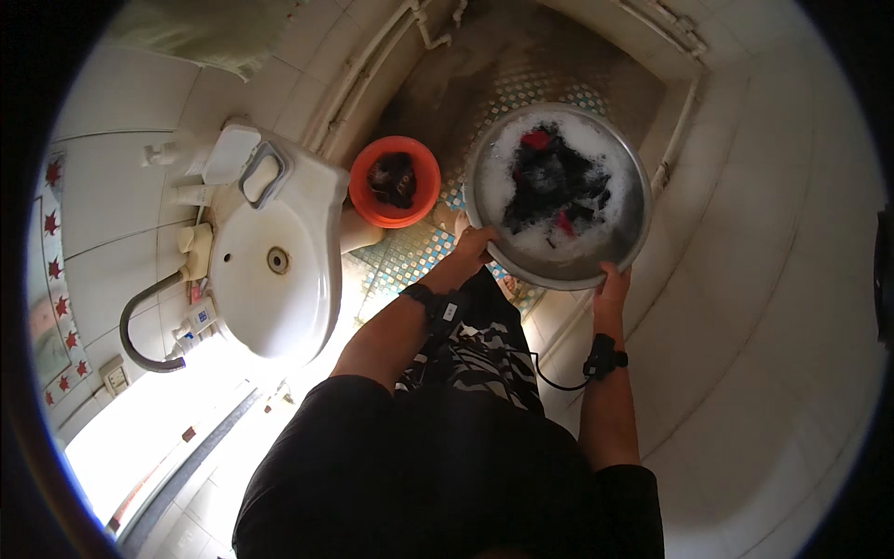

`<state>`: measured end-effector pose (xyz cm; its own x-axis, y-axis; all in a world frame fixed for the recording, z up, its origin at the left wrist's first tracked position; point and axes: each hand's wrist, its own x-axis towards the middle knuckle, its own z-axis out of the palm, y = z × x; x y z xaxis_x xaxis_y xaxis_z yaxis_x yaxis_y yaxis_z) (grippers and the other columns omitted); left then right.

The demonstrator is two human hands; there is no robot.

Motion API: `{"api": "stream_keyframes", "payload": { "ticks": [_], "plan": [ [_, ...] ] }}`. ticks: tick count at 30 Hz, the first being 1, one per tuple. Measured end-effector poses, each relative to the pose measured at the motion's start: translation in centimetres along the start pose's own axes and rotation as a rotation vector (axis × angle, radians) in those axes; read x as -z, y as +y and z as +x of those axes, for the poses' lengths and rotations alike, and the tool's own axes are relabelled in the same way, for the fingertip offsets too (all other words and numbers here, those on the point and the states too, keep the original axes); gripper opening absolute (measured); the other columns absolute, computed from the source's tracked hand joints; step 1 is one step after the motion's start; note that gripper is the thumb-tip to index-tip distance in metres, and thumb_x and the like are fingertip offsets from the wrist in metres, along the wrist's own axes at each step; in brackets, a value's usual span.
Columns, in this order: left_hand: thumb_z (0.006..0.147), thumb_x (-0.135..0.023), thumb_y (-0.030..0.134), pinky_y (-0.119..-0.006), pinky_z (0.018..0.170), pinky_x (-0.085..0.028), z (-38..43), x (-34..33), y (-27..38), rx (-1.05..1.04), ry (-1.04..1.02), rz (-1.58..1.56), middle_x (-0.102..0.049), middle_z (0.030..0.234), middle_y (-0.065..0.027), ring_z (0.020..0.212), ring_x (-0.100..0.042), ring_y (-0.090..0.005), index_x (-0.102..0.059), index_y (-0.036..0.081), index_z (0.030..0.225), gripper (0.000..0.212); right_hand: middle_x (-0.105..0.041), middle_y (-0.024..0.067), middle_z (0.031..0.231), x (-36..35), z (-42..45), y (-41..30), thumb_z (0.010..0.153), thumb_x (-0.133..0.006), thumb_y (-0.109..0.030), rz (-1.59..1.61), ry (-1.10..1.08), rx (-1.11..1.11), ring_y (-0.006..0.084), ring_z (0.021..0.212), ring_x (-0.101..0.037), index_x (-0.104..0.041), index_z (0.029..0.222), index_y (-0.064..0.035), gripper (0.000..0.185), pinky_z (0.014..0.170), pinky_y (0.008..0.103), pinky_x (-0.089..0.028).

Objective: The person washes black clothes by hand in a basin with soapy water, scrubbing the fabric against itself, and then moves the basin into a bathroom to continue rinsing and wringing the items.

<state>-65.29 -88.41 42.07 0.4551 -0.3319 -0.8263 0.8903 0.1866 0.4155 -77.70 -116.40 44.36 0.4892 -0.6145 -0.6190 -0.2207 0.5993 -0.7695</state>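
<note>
A large round metal basin (632, 223) is before me, gripped at its near rim by both hands. My left hand (476, 246) holds the rim at the lower left. On the lower right part of the same rim is my right hand (612, 281). Inside the basin, dark cloth (559, 178) with red patches lies soaked among white suds (499, 175). Most of my fingers are hidden beneath or behind the rim. Whether the basin hangs free or rests on something, I cannot tell.
An orange plastic bucket (431, 171) with dark cloth inside stands left of the basin. Further left is a white washbasin (307, 314) with a soap bar (261, 177) in a dish and a curved faucet spout (126, 328). Pipes (674, 136) run along the tiled wall at right.
</note>
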Motion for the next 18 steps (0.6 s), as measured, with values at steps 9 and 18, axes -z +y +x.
{"api": "stream_keyframes", "payload": {
  "ticks": [9, 18],
  "plan": [
    [0.081, -0.062, 0.015, -0.045, 0.084, -0.051, 11.2, -1.4, 4.9, 0.022, -0.099, -0.046, -0.059, 0.109, -0.0098, 0.098, -0.061, -0.0273, -0.042, 0.011, 0.132, 0.055, -0.058, 0.0103, 0.102, -2.6, 8.2, 0.6, 0.079, -0.059, 0.0, -0.833, -0.252, 0.539, 0.0216, 0.092, -0.057, -0.057, 0.109, -0.0056, 0.03, 0.081, 0.034, -0.048],
    [0.086, -0.063, 0.011, -0.033, 0.05, -0.041, 28.0, -2.1, 9.4, 0.196, 0.058, -0.032, -0.054, 0.082, -0.0071, 0.064, -0.053, -0.018, -0.052, 0.003, 0.105, 0.023, -0.057, 0.0093, 0.107, -10.0, 23.8, 3.1, 0.079, -0.051, 0.008, 0.168, 0.161, -0.176, 0.0232, 0.097, -0.055, -0.049, 0.124, -0.0053, 0.047, 0.084, 0.0343, -0.047]
  ]
}}
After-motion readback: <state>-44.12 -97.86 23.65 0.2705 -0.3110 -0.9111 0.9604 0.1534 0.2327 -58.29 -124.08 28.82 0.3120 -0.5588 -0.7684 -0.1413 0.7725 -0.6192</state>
